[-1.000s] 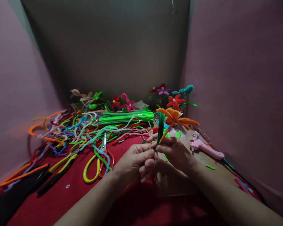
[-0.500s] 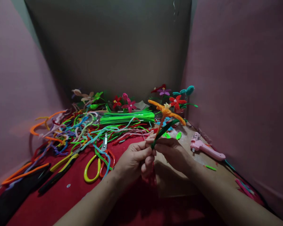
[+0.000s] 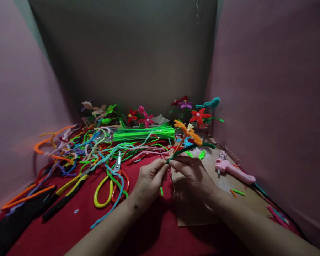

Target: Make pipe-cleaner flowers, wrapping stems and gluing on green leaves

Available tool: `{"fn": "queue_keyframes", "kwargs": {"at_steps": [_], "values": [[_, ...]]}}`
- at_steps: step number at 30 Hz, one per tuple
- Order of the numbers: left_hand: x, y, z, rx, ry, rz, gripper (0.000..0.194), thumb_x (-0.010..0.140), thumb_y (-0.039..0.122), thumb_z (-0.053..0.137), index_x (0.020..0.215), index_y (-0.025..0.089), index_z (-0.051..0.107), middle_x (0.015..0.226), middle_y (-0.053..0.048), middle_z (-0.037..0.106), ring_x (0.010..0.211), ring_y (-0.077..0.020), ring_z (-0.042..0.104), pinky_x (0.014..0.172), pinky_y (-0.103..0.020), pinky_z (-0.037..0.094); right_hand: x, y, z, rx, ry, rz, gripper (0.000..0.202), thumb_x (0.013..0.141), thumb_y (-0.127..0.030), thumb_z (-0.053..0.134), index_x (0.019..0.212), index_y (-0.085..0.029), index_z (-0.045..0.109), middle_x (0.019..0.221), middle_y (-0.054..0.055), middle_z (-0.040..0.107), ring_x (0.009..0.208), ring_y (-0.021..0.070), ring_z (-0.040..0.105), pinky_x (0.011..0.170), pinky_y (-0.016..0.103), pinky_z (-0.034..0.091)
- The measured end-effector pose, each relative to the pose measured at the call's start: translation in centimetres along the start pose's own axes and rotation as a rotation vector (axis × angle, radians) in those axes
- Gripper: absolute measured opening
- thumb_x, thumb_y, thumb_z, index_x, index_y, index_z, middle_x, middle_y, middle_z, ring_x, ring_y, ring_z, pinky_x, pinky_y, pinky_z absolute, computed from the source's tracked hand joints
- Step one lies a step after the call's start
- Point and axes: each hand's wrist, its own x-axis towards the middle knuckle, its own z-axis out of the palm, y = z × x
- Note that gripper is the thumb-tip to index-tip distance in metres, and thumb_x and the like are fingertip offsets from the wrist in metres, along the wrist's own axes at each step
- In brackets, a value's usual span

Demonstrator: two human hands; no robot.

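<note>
An orange fuzzy flower (image 3: 190, 132) with a pale yellow centre stands above my fingertips on an orange stem. A dark green pipe cleaner (image 3: 188, 148) meets the stem at its lower end, and its free end points right. My left hand (image 3: 152, 175) pinches the stem's base, where the green wraps it. Close beside it, my right hand (image 3: 194, 173) pinches the dark green pipe cleaner between thumb and forefinger. The fingertips of both hands nearly touch.
Tangled coloured pipe cleaners (image 3: 93, 142), a bright green bundle (image 3: 144, 132), scissors (image 3: 104, 193) and pliers (image 3: 69, 190) lie left. A pink glue gun (image 3: 234, 170) rests on cardboard (image 3: 194, 209) at the right. Finished flowers (image 3: 200, 115) stand at the back.
The flower has tilted and dropped slightly, and the dark green pipe cleaner now points further right. Both hands have shifted a little; the left fingers are drawn in.
</note>
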Motion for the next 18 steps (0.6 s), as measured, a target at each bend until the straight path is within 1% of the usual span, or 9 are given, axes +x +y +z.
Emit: {"fn": "queue_keyframes", "kwargs": {"at_steps": [4, 6, 7, 9, 10, 13, 15, 16, 18], "values": [[0.4, 0.5, -0.5, -0.616, -0.258, -0.329, 0.019, 0.08, 0.033, 0.058, 0.071, 0.017, 0.053, 0.046, 0.009, 0.036, 0.033, -0.0028, 0.023, 0.032, -0.015, 0.023, 0.9, 0.0, 0.2, 0.162, -0.115, 0.035, 0.011, 0.072, -0.027, 0.064, 0.067, -0.019, 0.07, 0.067, -0.001, 0.062, 0.067, 0.0143, 0.054, 0.07, 0.029, 0.043], [0.6, 0.5, -0.8, -0.791, -0.396, -0.404, 0.02, 0.076, 0.034, 0.062, 0.07, 0.017, 0.052, 0.043, 0.011, 0.029, 0.031, -0.002, 0.013, 0.029, -0.015, 0.022, 1.3, 0.2, 0.2, 0.221, -0.178, 0.021, 0.012, 0.071, -0.031, 0.067, 0.072, -0.02, 0.072, 0.067, 0.0, 0.063, 0.066, 0.0147, 0.055, 0.071, 0.031, 0.044], [0.6, 0.5, -0.9, -0.81, -0.433, -0.424, 0.022, 0.074, 0.034, 0.063, 0.069, 0.017, 0.051, 0.043, 0.012, 0.028, 0.031, -0.0019, 0.011, 0.028, -0.015, 0.023, 1.4, 0.4, 0.1, 0.231, -0.198, 0.005, 0.013, 0.071, -0.031, 0.067, 0.074, -0.021, 0.073, 0.068, 0.0, 0.063, 0.067, 0.0152, 0.056, 0.073, 0.032, 0.044], [0.8, 0.3, -1.0, -0.688, -0.406, -0.413, 0.024, 0.077, 0.037, 0.06, 0.069, 0.017, 0.051, 0.044, 0.011, 0.03, 0.031, -0.0023, 0.015, 0.029, -0.016, 0.024, 1.4, 0.7, 0.0, 0.197, -0.168, -0.032, 0.013, 0.073, -0.032, 0.066, 0.078, -0.022, 0.073, 0.071, 0.0, 0.063, 0.072, 0.0162, 0.057, 0.078, 0.034, 0.044], [0.8, 0.2, -1.0, -0.552, -0.338, -0.363, 0.024, 0.079, 0.038, 0.057, 0.07, 0.017, 0.052, 0.046, 0.009, 0.035, 0.032, -0.0031, 0.021, 0.031, -0.016, 0.027, 1.4, 0.9, 0.0, 0.157, -0.125, -0.042, 0.013, 0.075, -0.031, 0.065, 0.078, -0.022, 0.073, 0.074, 0.001, 0.063, 0.075, 0.0168, 0.057, 0.08, 0.034, 0.044], [0.8, -0.2, -0.6, -0.04, -0.068, -0.062, 0.018, 0.079, 0.033, 0.057, 0.073, 0.017, 0.058, 0.056, 0.003, 0.049, 0.046, -0.0071, 0.042, 0.044, -0.018, 0.036, 1.2, 1.3, -0.1, 0.059, -0.001, -0.043, 0.015, 0.076, -0.033, 0.064, 0.079, -0.021, 0.072, 0.081, 0.002, 0.062, 0.082, 0.019, 0.056, 0.081, 0.034, 0.043], [0.6, -0.3, -0.3, 0.141, 0.015, 0.069, 0.015, 0.077, 0.03, 0.058, 0.069, 0.018, 0.06, 0.056, 0.002, 0.05, 0.051, -0.0084, 0.046, 0.049, -0.018, 0.037, 1.1, 1.5, 0.0, 0.013, 0.031, -0.035, 0.018, 0.075, -0.036, 0.064, 0.078, -0.02, 0.073, 0.078, 0.003, 0.061, 0.081, 0.0194, 0.054, 0.077, 0.033, 0.043], [0.5, -0.2, -0.2, 0.138, 0.011, 0.053, 0.016, 0.078, 0.03, 0.058, 0.068, 0.018, 0.059, 0.054, 0.003, 0.049, 0.049, -0.008, 0.045, 0.047, -0.018, 0.037, 1.1, 1.6, 0.0, 0.001, 0.026, -0.03, 0.019, 0.076, -0.037, 0.063, 0.079, -0.021, 0.073, 0.077, 0.003, 0.06, 0.08, 0.0192, 0.053, 0.076, 0.033, 0.043], [0.4, 0.0, 0.0, -0.019, -0.044, -0.101, 0.023, 0.081, 0.032, 0.055, 0.065, 0.017, 0.056, 0.051, 0.004, 0.048, 0.042, -0.0064, 0.042, 0.041, -0.017, 0.033, 1.0, 1.7, 0.1, 0.024, -0.015, -0.029, 0.019, 0.077, -0.037, 0.062, 0.081, -0.023, 0.074, 0.079, 0.003, 0.061, 0.082, 0.0189, 0.053, 0.078, 0.032, 0.043]]}}
